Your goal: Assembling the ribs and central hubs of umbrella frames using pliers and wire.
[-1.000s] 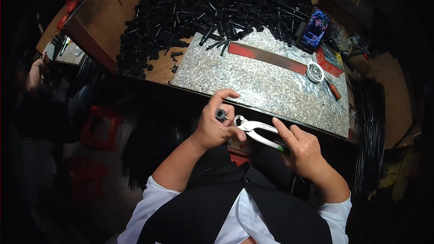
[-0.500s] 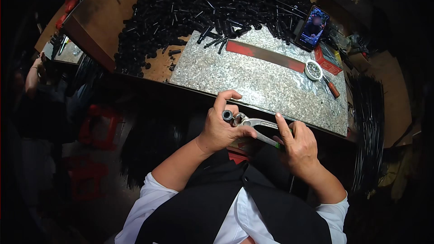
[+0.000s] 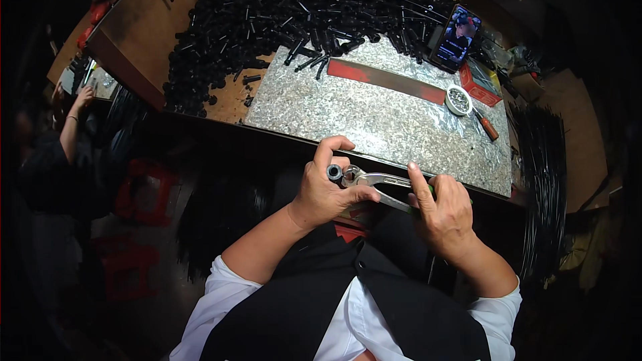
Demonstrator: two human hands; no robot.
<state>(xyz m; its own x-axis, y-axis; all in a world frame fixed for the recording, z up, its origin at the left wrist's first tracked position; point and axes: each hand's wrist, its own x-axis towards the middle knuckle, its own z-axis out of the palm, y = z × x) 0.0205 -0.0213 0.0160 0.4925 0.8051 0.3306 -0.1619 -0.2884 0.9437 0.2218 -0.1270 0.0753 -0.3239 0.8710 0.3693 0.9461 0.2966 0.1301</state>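
In front of the bench edge, my left hand [image 3: 319,186] is closed on a small black tubular part [image 3: 334,172] with a round hollow end. Its index finger curls above the part, and its thumb lies along the head of the pliers. My right hand [image 3: 447,215] grips the pliers [image 3: 382,180] by their green-covered handles, index finger stretched along the tool. Silver jaws sit right beside the tube's end; whether they bite on it I cannot tell.
Behind the stone-patterned board [image 3: 334,113] rises a heap of black parts [image 3: 294,20]. On the board lie a red-and-dark bar [image 3: 388,81], a white cup of small metal pieces [image 3: 459,101] and an orange-handled screwdriver [image 3: 489,127]. A phone [image 3: 457,37] leans behind a red box [image 3: 479,85].
My hands keep almost the same hold on the tube and pliers. The view has shifted slightly. At far left, another person's arm has moved to the right over a small work surface.
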